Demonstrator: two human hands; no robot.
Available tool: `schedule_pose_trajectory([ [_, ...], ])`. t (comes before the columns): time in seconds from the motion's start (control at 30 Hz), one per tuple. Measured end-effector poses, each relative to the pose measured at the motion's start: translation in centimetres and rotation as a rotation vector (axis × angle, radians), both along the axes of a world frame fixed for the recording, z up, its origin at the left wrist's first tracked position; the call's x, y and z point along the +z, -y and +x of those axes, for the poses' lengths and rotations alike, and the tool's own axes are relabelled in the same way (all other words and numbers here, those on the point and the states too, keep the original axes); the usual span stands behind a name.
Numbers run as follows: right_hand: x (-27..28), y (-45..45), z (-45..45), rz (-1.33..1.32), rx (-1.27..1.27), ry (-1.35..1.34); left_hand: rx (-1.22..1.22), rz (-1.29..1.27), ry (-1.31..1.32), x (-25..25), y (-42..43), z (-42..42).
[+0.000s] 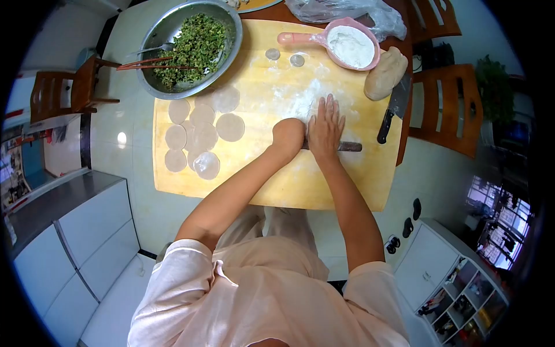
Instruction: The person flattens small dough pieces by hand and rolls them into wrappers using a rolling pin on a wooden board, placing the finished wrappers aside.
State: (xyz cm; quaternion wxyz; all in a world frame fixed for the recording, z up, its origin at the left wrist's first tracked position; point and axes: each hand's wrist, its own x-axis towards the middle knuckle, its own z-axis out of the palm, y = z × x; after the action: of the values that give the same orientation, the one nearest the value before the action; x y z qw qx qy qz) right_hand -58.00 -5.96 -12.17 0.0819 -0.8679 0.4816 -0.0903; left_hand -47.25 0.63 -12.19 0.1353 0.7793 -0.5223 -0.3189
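Note:
My right hand (326, 130) lies flat on a dark rolling pin (350, 147), fingers stretched forward and palm pressing it. Close beside it, my left hand (287, 137) is closed in a fist near the pin's left part. Its fingertips are hidden, so what they grip cannot be made out. Both hands are over a yellow wooden board (277, 186). Loose flour (306, 98) is spread just beyond them. Several thin round dough wrappers (230, 127) lie to the left, some overlapping. Two small dough pieces (296, 60) sit farther up the board.
A steel bowl (148, 43) of chopped green filling, with chopsticks (144, 63) and a spoon, stands back left. At back right are a pink scoop (300, 38) of flour, a dough lump (385, 73), a cleaver (393, 110) and a plastic bag (352, 13).

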Motion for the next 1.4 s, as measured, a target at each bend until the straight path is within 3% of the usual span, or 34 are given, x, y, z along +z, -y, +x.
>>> schedule_pose_trajectory([
  [0.07, 0.0, -2.1, -1.7, 0.03, 0.01, -0.007, -0.037, -0.019, 0.056, -0.5, 0.3, 0.5],
  [0.17, 0.6, -7.0, -5.3, 0.056, 0.061, -0.066, 0.249, -0.142, -0.369, -1.2, -2.0, 1.9],
  [0.2, 1.0, -7.8, -5.7, 0.057, 0.057, -0.08, 0.33, -0.053, -0.555, -1.6, -2.4, 2.6],
  [0.3, 0.3, -6.0, -4.1, 0.029, 0.031, -0.084, 0.201, -0.07, -0.542, -1.6, -3.2, 2.6],
  [0.33, 0.6, -4.4, -2.7, 0.032, 0.021, -0.077, 0.147, -0.053, -0.393, -0.5, -2.8, 2.1],
  [0.37, 0.4, -2.9, -1.4, 0.018, -0.003, -0.072, 0.063, -0.23, -0.215, -0.3, -2.5, 1.3],
  [0.47, -0.1, -0.2, 0.6, -0.019, -0.018, -0.008, -0.006, -0.085, 0.009, 0.6, -0.2, 0.6],
  [0.6, -0.4, -3.3, -1.8, -0.017, 0.021, -0.002, -0.013, -0.104, -0.066, -0.1, -0.7, 1.6],
  [0.7, 1.1, -8.3, -5.8, -0.006, 0.068, -0.072, 0.294, -0.186, -0.366, -0.9, -2.7, 2.3],
  [0.73, 1.2, -8.9, -6.0, -0.005, 0.085, -0.092, 0.367, -0.072, -0.509, -1.5, -3.2, 2.8],
  [0.83, 0.2, -5.7, -3.6, -0.012, 0.076, -0.094, 0.205, -0.143, -0.595, -2.4, -4.4, 2.8],
  [0.87, 0.0, -4.1, -2.1, -0.027, 0.045, -0.076, 0.11, -0.136, -0.349, -0.1, -3.7, 2.6],
  [0.9, -0.1, -2.2, -0.4, -0.025, 0.031, -0.067, 0.133, -0.103, -0.269, 1.5, -3.2, 2.1],
  [0.97, 0.1, 0.6, 1.7, -0.036, 0.003, -0.055, 0.111, -0.193, -0.027, 0.6, -1.7, 1.3],
  [1.07, 0.1, 0.1, 1.2, -0.05, 0.029, -0.037, 0.033, -0.047, 0.035, 0.1, -0.4, 2.0],
  [1.2, 0.3, -6.9, -4.5, -0.024, 0.071, -0.102, 0.354, -0.159, -0.363, -1.1, -2.8, 3.0],
  [1.3, 0.4, -7.6, -4.9, -0.023, 0.094, -0.132, 0.446, 0.12, -0.836, -4.5, -4.6, 4.5],
  [1.4, -0.1, -2.4, -0.4, -0.013, 0.056, -0.092, 0.23, -0.045, -0.414, 0.0, -3.7, 3.8],
])
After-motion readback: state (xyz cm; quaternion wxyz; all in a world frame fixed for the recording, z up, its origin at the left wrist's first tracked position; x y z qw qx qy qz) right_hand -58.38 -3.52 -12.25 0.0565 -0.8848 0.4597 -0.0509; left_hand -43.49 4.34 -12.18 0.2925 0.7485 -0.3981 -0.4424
